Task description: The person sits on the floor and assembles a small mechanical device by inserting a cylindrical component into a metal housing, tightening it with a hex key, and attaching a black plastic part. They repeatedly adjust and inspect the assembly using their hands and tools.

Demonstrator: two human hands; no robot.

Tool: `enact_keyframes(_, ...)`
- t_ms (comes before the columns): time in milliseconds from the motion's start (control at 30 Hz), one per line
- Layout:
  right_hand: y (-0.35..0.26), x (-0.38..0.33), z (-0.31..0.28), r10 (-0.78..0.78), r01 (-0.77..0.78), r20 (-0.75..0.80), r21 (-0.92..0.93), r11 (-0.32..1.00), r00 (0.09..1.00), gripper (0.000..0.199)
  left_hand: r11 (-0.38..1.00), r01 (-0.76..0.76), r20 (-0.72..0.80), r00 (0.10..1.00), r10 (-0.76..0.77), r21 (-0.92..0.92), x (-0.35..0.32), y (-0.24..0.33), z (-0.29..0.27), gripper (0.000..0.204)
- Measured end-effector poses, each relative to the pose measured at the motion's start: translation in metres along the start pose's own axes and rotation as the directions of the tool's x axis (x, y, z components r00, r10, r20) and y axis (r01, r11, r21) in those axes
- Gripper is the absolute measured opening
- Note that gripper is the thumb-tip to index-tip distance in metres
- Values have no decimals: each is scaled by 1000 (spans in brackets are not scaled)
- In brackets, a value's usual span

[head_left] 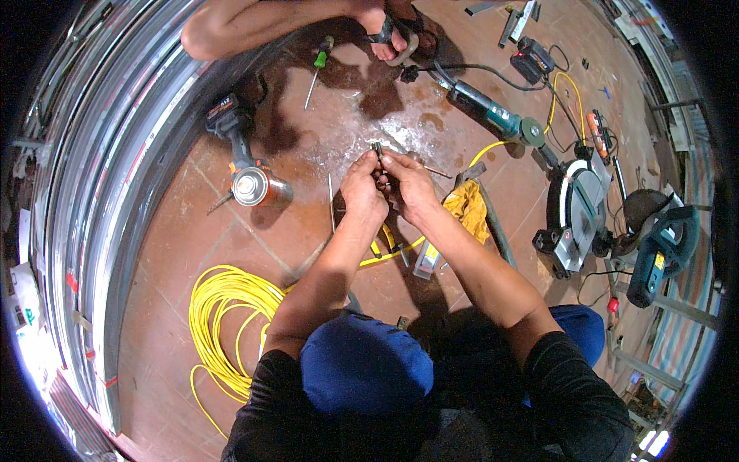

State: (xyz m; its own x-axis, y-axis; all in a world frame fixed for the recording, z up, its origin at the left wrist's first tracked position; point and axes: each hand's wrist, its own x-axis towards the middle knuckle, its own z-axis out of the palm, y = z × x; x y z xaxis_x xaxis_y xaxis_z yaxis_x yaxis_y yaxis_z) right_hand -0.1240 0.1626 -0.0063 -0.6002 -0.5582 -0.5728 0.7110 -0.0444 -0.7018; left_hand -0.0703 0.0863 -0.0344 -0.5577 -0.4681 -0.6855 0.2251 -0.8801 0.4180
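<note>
In the middle of the head view, my left hand (364,189) and my right hand (410,185) are held close together. Both are closed, with fingertips pinching a small dark metal piece (376,147); its exact kind is too small to make out. A thin rod (437,172) shows just right of my fingers, near a hammer-like tool (468,175). Below my hands, pliers with yellow-and-black handles (389,240) lie on the floor, partly hidden by my arms. To the right of them are a crumpled yellow cloth (467,206) and a small clear box (426,260).
Left stand a spray can (250,187), a cordless drill (235,127) and long metal profiles (146,115). A yellow cable coil (208,308) lies nearer. A green-handled screwdriver (317,71), another person's foot (389,46), an angle grinder (496,115) and a mitre saw (581,204) surround the work area.
</note>
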Motion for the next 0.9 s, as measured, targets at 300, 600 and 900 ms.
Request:
enact_keyframes(300,3,0,0,-13,13,12,-17,1000,1000,31,1000,-2,10,1000,2,-29,-1,0,-2,8)
enact_keyframes(600,1,-1,-1,-6,6,33,7,1000,999,30,1000,-11,43,999,12,-8,-4,1,-2,12)
enact_keyframes(900,0,-2,1,-6,4,58,31,1000,998,29,1000,-10,31,999,10,-20,-7,5,2,9)
